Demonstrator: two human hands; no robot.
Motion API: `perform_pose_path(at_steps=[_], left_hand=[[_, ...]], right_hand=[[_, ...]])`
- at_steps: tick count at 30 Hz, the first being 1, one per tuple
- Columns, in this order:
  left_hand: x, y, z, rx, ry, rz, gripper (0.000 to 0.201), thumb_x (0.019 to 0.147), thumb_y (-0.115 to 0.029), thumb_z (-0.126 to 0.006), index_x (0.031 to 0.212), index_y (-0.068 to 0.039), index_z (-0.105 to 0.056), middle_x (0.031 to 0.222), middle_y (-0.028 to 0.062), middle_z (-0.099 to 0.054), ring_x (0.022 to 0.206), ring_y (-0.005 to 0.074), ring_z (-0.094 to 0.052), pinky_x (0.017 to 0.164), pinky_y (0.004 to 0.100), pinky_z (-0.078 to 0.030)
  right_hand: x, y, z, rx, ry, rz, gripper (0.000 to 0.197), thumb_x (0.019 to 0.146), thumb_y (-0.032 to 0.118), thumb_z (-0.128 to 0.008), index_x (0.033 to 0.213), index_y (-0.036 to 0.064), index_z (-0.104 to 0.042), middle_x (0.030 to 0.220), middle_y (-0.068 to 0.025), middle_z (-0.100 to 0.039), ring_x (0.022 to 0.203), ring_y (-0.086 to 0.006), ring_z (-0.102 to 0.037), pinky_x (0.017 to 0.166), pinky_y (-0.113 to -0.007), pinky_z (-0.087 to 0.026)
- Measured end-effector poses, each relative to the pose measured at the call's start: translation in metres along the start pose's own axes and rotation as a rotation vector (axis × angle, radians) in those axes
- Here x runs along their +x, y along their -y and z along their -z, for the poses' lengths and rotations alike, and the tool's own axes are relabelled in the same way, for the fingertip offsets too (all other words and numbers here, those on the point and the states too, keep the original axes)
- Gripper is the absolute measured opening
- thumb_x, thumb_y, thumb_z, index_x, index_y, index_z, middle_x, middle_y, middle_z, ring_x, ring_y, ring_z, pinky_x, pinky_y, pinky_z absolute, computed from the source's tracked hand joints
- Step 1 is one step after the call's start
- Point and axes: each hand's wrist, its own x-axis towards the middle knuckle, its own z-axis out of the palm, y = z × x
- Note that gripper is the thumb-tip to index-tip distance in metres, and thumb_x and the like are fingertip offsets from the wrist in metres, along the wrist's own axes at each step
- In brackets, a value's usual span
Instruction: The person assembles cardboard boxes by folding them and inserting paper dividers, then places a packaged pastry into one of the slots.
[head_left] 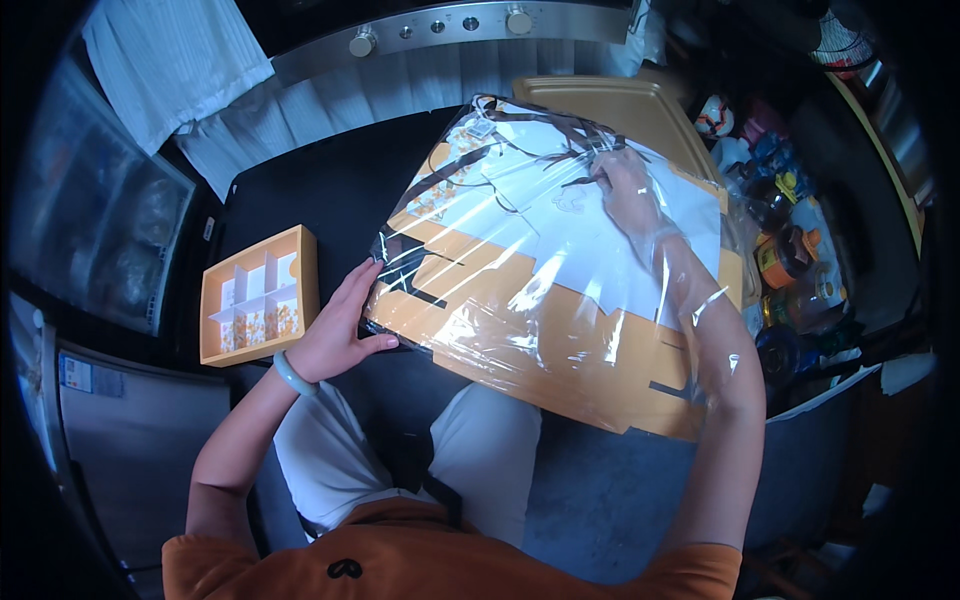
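A large clear plastic bag (490,330) lies in front of me, with flat orange-yellow cardboard pieces (590,370), white sheets (560,240) and dark brown ribbons (460,172) inside it. My right hand (628,195) and forearm reach into the bag under the shiny film. Its fingers are closed around a dark ribbon near the far end. At the bag's left edge, my left hand (340,325) is open, fingertips against the film and thumb stretched apart. To its left stands an orange divided box (308,290) with white compartments and a floral pattern.
The bag rests partly on a black table (300,190). Behind it lies a tan tray-like lid (610,105). Several jars and bottles (785,255) crowd the right side. A stove panel with knobs (440,30) and a white pleated curtain (310,105) are at the far side.
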Motion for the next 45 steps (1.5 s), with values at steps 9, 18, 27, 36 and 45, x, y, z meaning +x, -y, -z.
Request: perform_pose_path(at_steps=[9, 18, 27, 36, 45], left_hand=[[-0.004, -0.002, -0.001, -0.015, -0.005, 0.082, 0.091, 0.073, -0.022, -0.08, 0.144, -0.004, -0.026, 0.147, 0.023, -0.026, 0.135, 0.0395, -0.031, 0.11, 0.0415, -0.03], [0.0, 0.0, 0.001, -0.008, 0.008, 0.024, 0.092, 0.071, -0.014, -0.08, 0.144, -0.005, -0.025, 0.147, 0.0203, -0.027, 0.134, 0.0366, -0.033, 0.11, 0.0395, -0.03], [0.003, 0.004, 0.002, 0.004, 0.006, -0.031, 0.096, 0.069, -0.021, -0.082, 0.144, -0.001, -0.025, 0.146, 0.0229, -0.027, 0.135, 0.0391, -0.031, 0.111, 0.0396, -0.028], [0.016, -0.08, 0.024, 0.068, -0.176, -0.247, 0.096, 0.067, -0.028, -0.082, 0.143, -0.003, -0.029, 0.15, 0.0184, -0.026, 0.14, 0.036, -0.023, 0.113, 0.0431, -0.021], [0.006, -0.145, 0.011, -0.87, 0.281, -0.181, 0.048, 0.086, -0.012, -0.068, 0.127, 0.0, -0.046, 0.112, 0.0068, -0.059, 0.103, 0.0124, -0.057, 0.089, 0.028, -0.047]], right_hand=[[-0.064, 0.007, 0.04, 0.86, -0.022, -0.543, 0.018, 0.089, 0.007, -0.06, 0.105, -0.0015, -0.06, 0.093, -0.0062, -0.064, 0.081, -0.0111, -0.057, 0.076, -0.023, -0.043], [-0.12, 0.025, 0.091, 1.134, -0.209, -0.908, 0.021, 0.091, 0.011, -0.058, 0.11, 0.0016, -0.061, 0.09, -0.0032, -0.065, 0.081, -0.0078, -0.062, 0.055, -0.014, -0.042], [-0.209, -0.027, 0.159, 0.935, -0.61, -0.88, 0.023, 0.085, 0.004, -0.065, 0.108, 0.0024, -0.064, 0.085, -0.0028, -0.067, 0.058, -0.0052, -0.053, 0.048, -0.017, -0.038], [-0.185, 0.116, 0.215, 0.465, -0.685, -0.447, 0.022, 0.086, 0.008, -0.066, 0.107, -0.0001, -0.066, 0.092, -0.0052, -0.066, 0.074, -0.0083, -0.057, 0.067, -0.022, -0.046], [-0.113, 0.244, 0.111, 0.663, -0.22, 0.236, 0.019, 0.079, -0.005, -0.066, 0.097, 0.0002, -0.067, 0.091, -0.0087, -0.065, 0.078, -0.0144, -0.063, 0.065, -0.026, -0.05]])
